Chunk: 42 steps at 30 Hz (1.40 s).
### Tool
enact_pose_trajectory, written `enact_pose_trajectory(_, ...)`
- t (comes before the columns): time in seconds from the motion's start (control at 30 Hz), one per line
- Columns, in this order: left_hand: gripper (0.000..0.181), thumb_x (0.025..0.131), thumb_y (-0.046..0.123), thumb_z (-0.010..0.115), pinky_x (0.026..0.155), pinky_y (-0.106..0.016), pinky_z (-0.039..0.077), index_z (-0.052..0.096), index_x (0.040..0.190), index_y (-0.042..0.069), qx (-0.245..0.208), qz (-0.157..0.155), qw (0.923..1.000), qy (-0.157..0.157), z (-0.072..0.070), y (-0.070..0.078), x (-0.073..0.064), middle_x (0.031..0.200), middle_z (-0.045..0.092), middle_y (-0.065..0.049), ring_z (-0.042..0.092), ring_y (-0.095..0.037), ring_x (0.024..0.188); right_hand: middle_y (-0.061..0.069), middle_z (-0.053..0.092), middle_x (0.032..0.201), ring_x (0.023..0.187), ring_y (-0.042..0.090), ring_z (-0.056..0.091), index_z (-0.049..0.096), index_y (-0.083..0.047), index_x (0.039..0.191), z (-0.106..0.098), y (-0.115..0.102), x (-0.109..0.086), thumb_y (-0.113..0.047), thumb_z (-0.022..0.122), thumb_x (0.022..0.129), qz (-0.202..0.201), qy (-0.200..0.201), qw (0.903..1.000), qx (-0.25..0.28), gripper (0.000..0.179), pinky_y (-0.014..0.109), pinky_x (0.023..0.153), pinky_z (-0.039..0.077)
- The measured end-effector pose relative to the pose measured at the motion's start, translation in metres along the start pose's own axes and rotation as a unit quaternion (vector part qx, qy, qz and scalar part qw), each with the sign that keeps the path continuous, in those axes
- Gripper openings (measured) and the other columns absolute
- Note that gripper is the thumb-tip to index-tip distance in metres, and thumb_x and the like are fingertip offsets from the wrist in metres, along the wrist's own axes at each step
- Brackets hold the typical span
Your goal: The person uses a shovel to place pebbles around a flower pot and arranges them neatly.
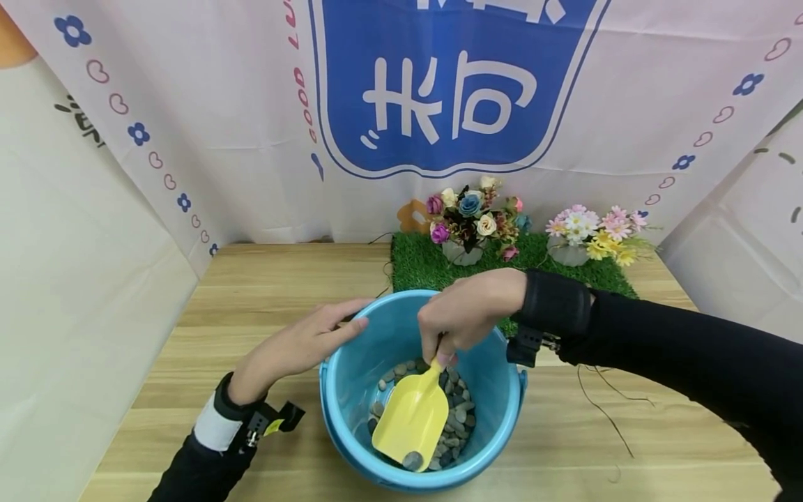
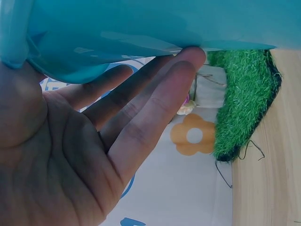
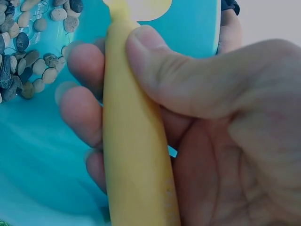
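A blue bucket [image 1: 341, 436] stands on the table with many pebbles [image 1: 454, 429] on its bottom, dark and pale. Inside it, my right hand [image 1: 467, 314] grips the handle of a yellow toy shovel [image 1: 410, 418]. The right wrist view shows the thumb along the yellow handle [image 3: 136, 141] and the fingers curled round it. The shovel's blade slants down to the front of the bucket, with a grey stone [image 1: 413, 460] at its lip. My left hand [image 1: 307, 341] holds the bucket's left rim, its thumb over the edge and its fairly straight fingers [image 2: 141, 127] against the outside wall.
Behind the bucket lies a green artificial grass mat [image 1: 414, 261] with two pots of artificial flowers, one mixed [image 1: 470, 216] and one pink, white and yellow [image 1: 596, 233]. A printed cloth [image 1: 251, 139] hangs at the back. Thin dark strands [image 1: 605, 411] lie on the wooden table [image 1: 659, 446] at the right.
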<state>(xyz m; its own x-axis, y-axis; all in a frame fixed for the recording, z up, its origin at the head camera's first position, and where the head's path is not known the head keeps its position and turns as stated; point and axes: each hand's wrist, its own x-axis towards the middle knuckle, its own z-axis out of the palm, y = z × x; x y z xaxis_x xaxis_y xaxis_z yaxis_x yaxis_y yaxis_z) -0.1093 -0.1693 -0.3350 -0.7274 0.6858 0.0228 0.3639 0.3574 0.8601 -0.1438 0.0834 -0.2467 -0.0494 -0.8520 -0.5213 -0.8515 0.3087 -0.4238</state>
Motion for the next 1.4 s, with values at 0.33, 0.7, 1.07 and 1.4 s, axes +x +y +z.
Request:
enact_pose_trajectory(0.33, 0.040, 0.102, 0.030, 0.035, 0.074, -0.032, 0.054, 0.035, 0.142, 0.024, 0.008, 0.001, 1.0000, 0.003, 0.000, -0.001, 0.000, 0.127, 0.053, 0.000, 0.061, -0.015, 0.097, -0.008, 0.044, 0.062, 0.053, 0.009, 0.030, 0.057, -0.020, 0.070, 0.001, 0.003, -0.012, -0.018, 0.049, 0.096, -0.041, 0.002, 0.9975, 0.058, 0.027, 0.020, 0.054, 0.029)
enact_pose_trajectory(0.7, 0.039, 0.102, 0.028, 0.037, 0.070, -0.033, 0.056, 0.036, 0.141, 0.025, -0.006, 0.004, 1.0000, -0.002, 0.001, 0.003, 0.001, 0.124, 0.055, -0.001, 0.062, -0.016, 0.092, 0.000, 0.052, 0.069, 0.055, 0.008, 0.034, 0.057, -0.020, 0.074, 0.005, 0.008, -0.036, -0.015, 0.047, 0.098, -0.077, 0.039, 0.9916, 0.097, 0.027, 0.023, 0.057, 0.034)
enact_pose_trajectory(1.07, 0.040, 0.101, 0.030, 0.037, 0.074, -0.033, 0.055, 0.036, 0.141, 0.025, 0.001, -0.005, 1.0000, 0.000, 0.001, 0.002, -0.001, 0.125, 0.054, 0.002, 0.061, -0.013, 0.094, -0.005, 0.053, 0.071, 0.058, 0.008, 0.037, 0.062, -0.015, 0.084, 0.008, 0.014, -0.065, -0.017, 0.046, 0.098, -0.060, 0.063, 0.9875, 0.132, 0.022, 0.026, 0.057, 0.039)
enact_pose_trajectory(1.4, 0.041, 0.101, 0.031, 0.036, 0.070, -0.033, 0.056, 0.035, 0.141, 0.025, -0.002, -0.011, 0.9999, 0.006, 0.000, 0.001, -0.001, 0.123, 0.056, -0.002, 0.063, -0.014, 0.089, -0.009, 0.057, 0.073, 0.061, 0.007, 0.044, 0.067, -0.024, 0.095, 0.008, 0.020, -0.090, -0.021, 0.048, 0.097, -0.018, 0.082, 0.9832, 0.162, 0.019, 0.024, 0.054, 0.043)
